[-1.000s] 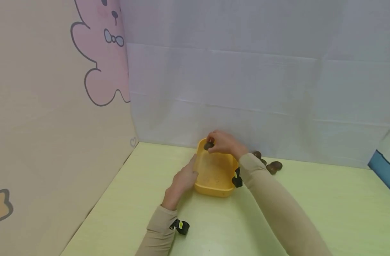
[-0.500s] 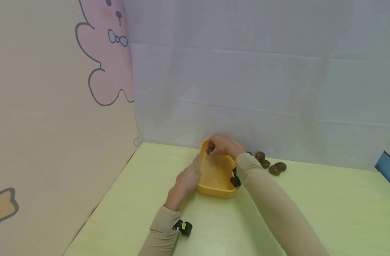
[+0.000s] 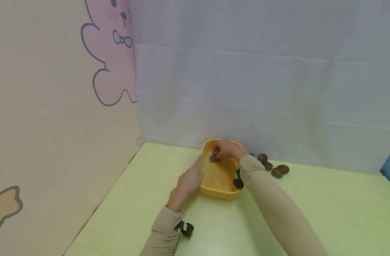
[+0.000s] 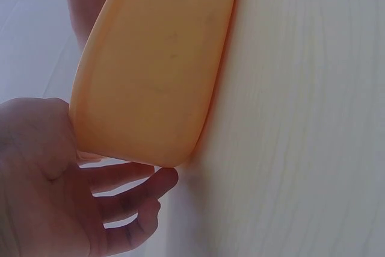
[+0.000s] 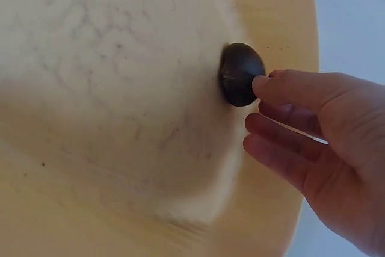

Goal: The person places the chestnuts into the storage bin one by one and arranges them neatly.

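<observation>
A yellow plastic tray (image 3: 218, 194) stands on the table with its far end near the grey curtain. My left hand (image 3: 190, 179) holds its left side; in the left wrist view the fingers (image 4: 129, 200) bend around the tray's lower corner. My right hand (image 3: 228, 149) reaches over the tray's far right edge. Thumb and forefinger pinch a dark brown chestnut (image 5: 242, 75) low inside the tray, near its wall, while the other fingers are loosely bent. Several more chestnuts (image 3: 277, 172) lie on the table right of the tray, some partly hidden behind the right forearm.
The pale yellow-green table (image 3: 124, 199) meets a beige wall (image 3: 54, 142) with a pink bear print on the left. Behind the tray hangs a grey curtain (image 3: 233, 78). Each wrist carries a small black camera.
My right hand has lowered the chestnut from near the tray's far rim down into the tray, slightly toward me. My left hand keeps its hold; the whole view has shifted slightly.
</observation>
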A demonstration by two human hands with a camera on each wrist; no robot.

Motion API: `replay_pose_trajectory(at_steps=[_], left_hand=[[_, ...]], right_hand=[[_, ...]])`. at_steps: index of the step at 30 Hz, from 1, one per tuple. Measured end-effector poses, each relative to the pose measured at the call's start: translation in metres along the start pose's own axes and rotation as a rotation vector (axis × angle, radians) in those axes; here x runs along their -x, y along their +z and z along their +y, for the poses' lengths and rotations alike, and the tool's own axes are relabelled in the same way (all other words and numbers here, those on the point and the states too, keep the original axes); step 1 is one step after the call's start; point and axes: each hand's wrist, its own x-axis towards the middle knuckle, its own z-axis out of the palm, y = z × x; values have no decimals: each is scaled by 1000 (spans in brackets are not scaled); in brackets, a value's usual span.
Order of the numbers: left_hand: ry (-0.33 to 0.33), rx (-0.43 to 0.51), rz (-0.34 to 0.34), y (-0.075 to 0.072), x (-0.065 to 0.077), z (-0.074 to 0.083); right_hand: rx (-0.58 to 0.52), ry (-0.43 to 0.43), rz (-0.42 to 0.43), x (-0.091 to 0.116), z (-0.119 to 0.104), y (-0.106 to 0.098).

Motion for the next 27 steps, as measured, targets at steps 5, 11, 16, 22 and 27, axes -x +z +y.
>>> replay_pose_trajectory(at_steps=[5,11,16,22,27], left_hand=[[3,-30,0,0,1,1],[7,-38,14,-4,1,-1],[-22,-29,18,-8,3,-4],[-19,-23,34,-10,5,-8],[-16,-31,57,-9,5,-12]], right_hand=[[36,-3,27,9,-3,-15],[9,-36,90,21,-3,-35],[-37,-56,110,34,-1,-46],[-91,-55,141,53,3,-50],[-111,-39,145,65,5,-49]])
